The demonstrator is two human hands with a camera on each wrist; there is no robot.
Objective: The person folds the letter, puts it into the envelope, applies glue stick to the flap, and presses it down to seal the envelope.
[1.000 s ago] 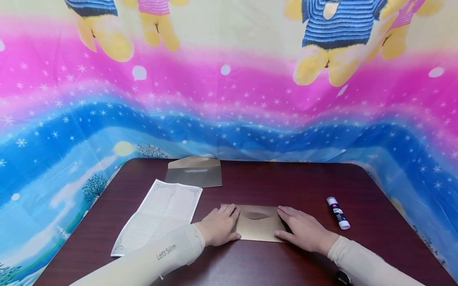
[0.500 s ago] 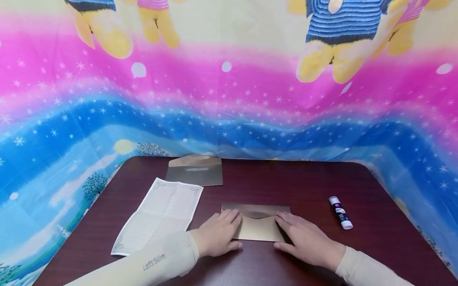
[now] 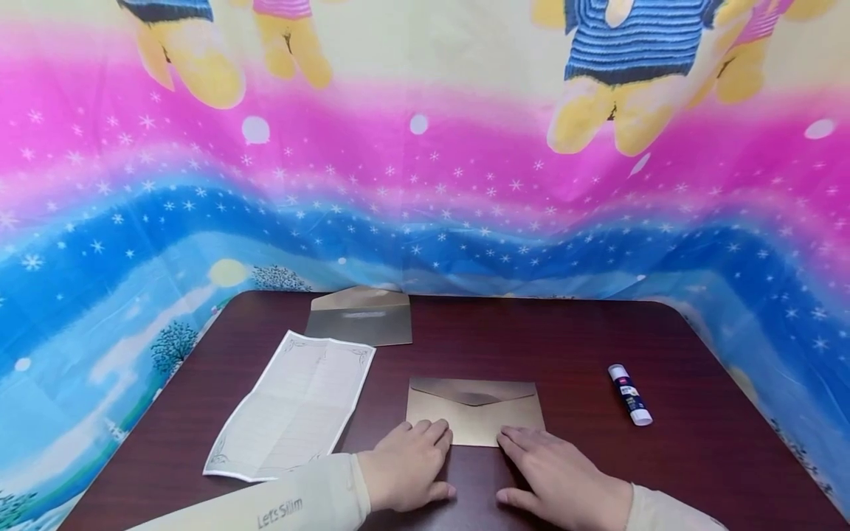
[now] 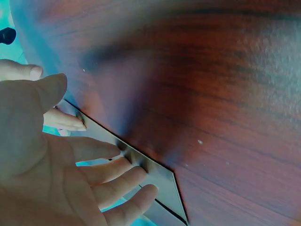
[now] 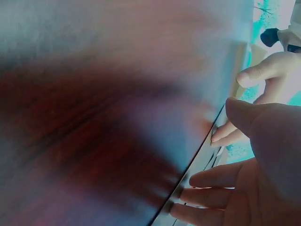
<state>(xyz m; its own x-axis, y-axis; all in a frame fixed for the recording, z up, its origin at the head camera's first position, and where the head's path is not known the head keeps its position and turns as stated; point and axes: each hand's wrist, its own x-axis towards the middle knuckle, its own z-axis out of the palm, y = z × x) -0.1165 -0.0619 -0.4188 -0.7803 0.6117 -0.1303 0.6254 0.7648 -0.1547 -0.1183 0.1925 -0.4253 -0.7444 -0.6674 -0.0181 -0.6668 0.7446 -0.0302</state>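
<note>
A gold envelope point(image 3: 474, 422) lies flat on the dark wood table, its pointed flap point(image 3: 473, 391) folded down toward the person. At its near left corner is my left hand point(image 3: 410, 466), fingertips right at the near edge and thumb held apart over the table. My right hand point(image 3: 564, 472) mirrors it at the near right corner, fingers extended. In the left wrist view the left fingers point(image 4: 127, 188) are spread along the envelope's edge point(image 4: 164, 181). The right wrist view shows the right fingers point(image 5: 204, 197) straight beside the envelope's border point(image 5: 200, 155).
A creased sheet of bordered paper point(image 3: 292, 405) lies to the left. Behind it a second envelope point(image 3: 361, 324) rests with its flap raised. A glue stick point(image 3: 629, 394) lies on the right side of the table point(image 3: 518, 339). A printed cloth point(image 3: 425, 177) hangs behind.
Both hands have slid back toward the person, from the envelope's sides to its near edge, uncovering the flap and upper corners. The envelope stays about where it was.
</note>
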